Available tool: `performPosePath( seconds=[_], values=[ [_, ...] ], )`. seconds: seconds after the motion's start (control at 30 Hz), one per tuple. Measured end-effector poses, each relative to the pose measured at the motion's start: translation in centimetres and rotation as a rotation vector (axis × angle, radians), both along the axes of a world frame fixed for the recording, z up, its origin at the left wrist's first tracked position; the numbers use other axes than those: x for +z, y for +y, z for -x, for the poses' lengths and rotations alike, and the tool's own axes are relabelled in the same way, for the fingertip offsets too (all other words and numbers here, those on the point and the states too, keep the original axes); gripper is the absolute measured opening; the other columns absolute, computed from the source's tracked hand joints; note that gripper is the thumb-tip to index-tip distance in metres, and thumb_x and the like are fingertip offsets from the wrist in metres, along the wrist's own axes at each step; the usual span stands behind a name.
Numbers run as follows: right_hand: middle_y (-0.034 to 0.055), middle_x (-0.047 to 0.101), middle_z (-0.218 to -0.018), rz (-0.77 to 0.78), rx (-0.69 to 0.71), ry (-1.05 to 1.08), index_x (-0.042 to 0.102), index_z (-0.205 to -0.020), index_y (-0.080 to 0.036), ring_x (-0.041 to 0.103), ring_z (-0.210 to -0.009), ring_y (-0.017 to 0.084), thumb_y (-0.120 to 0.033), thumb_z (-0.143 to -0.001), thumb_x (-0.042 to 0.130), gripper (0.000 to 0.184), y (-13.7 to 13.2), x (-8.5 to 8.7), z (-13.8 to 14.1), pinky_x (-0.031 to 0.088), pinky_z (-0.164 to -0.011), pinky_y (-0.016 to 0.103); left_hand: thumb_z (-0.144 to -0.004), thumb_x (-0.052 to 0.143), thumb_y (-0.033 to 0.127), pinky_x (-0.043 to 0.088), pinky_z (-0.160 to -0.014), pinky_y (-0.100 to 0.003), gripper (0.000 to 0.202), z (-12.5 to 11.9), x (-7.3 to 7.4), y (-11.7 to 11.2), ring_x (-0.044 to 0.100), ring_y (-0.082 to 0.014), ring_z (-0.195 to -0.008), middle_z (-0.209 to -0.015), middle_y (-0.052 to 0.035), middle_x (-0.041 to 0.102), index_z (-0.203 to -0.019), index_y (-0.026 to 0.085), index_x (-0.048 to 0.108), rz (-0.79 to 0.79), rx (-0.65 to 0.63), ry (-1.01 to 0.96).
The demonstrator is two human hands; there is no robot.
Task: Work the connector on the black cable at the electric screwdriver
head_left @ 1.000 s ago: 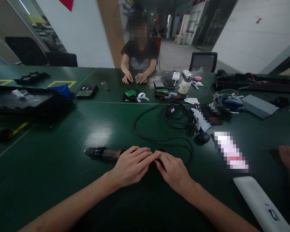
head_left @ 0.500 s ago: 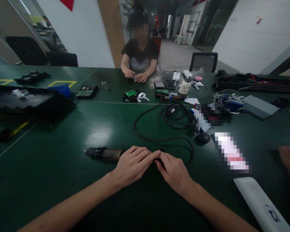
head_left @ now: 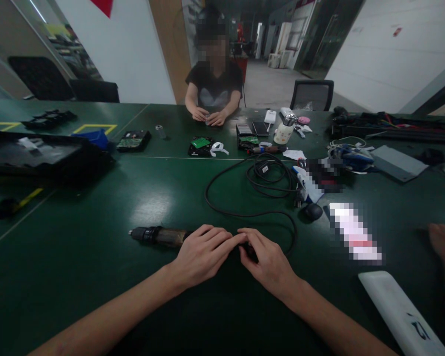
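An electric screwdriver lies on the green table, its bit end pointing left. My left hand is closed over the rear of its body, which hides that part. Close beside it, my right hand curls its fingers around the tail end, where a little dark material shows between thumb and fingers. The two hands nearly touch at the fingertips. A black cord runs from behind my right hand and loops toward a coil farther back.
Across the table sits a person handling something small. At left stands a black tray. A white case marked 12 lies near my right forearm; beyond it rests another person's hand. Circuit boards and a cup stand farther back.
My right hand has shifted slightly right and its fingers have parted a little from my left fingertips. The left hand and the screwdriver stay in place.
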State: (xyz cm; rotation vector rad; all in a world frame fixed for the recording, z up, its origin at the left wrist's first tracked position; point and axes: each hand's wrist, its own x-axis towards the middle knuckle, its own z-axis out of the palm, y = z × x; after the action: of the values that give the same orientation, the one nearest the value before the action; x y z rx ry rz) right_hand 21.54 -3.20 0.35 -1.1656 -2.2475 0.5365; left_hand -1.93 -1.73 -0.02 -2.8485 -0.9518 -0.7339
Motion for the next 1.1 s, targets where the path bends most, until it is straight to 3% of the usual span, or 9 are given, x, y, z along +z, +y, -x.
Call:
performPosePath(
  seconds=[0.37,0.57,0.73,0.97,1.1],
  values=[
    [0.0097,0.067,-0.129,0.012,0.011,0.026,0.059,-0.116,-0.023,0.073,-0.108,0.023,-0.014,-0.099,0.056,0.019,-0.08,-0.04,-0.07,0.065,-0.093,0.040,-0.106,0.049,0.019,0.048,-0.099,-0.037,0.054,0.34,-0.20,0.10,0.066,-0.0183,-0.119,-0.131,-0.0058,0.070,-0.159,0.023,0.039,-0.008,-0.021,-0.014],
    [0.0096,0.067,-0.125,0.022,0.037,0.038,0.057,-0.111,-0.022,0.071,-0.110,0.023,-0.014,-0.100,0.056,0.014,-0.02,-0.23,-0.16,0.063,-0.093,0.039,-0.107,0.050,0.022,0.048,-0.095,-0.036,0.053,0.10,-0.60,0.16,0.068,-0.0171,-0.110,-0.123,-0.0038,0.072,-0.159,0.025,0.039,0.007,0.016,-0.035],
    [0.0082,0.068,-0.120,0.016,0.022,0.042,0.056,-0.107,-0.022,0.071,-0.104,0.023,-0.012,-0.099,0.055,0.013,-0.05,-0.30,-0.07,0.063,-0.088,0.037,-0.105,0.052,0.022,0.049,-0.098,-0.036,0.057,0.17,-0.55,0.19,0.067,-0.0175,-0.117,-0.131,-0.0049,0.070,-0.160,0.025,0.038,0.043,-0.001,-0.049],
    [0.0079,0.069,-0.116,0.010,0.023,0.038,0.057,-0.108,-0.023,0.072,-0.097,0.022,-0.013,-0.099,0.056,0.013,-0.06,-0.15,-0.10,0.063,-0.083,0.036,-0.107,0.053,0.027,0.051,-0.091,-0.036,0.047,-0.24,-0.35,0.14,0.070,-0.0179,-0.106,-0.118,-0.0035,0.074,-0.153,0.025,0.048,0.003,0.063,-0.063],
    [0.0087,0.069,-0.116,-0.002,0.025,0.040,0.057,-0.108,-0.023,0.072,-0.101,0.023,-0.014,-0.099,0.055,0.013,-0.05,-0.10,-0.06,0.063,-0.085,0.037,-0.106,0.052,0.025,0.050,-0.096,-0.037,0.052,-0.13,-0.07,0.11,0.067,-0.0196,-0.119,-0.129,-0.0056,0.071,-0.157,0.023,0.042,0.030,0.014,-0.055]
  ],
)
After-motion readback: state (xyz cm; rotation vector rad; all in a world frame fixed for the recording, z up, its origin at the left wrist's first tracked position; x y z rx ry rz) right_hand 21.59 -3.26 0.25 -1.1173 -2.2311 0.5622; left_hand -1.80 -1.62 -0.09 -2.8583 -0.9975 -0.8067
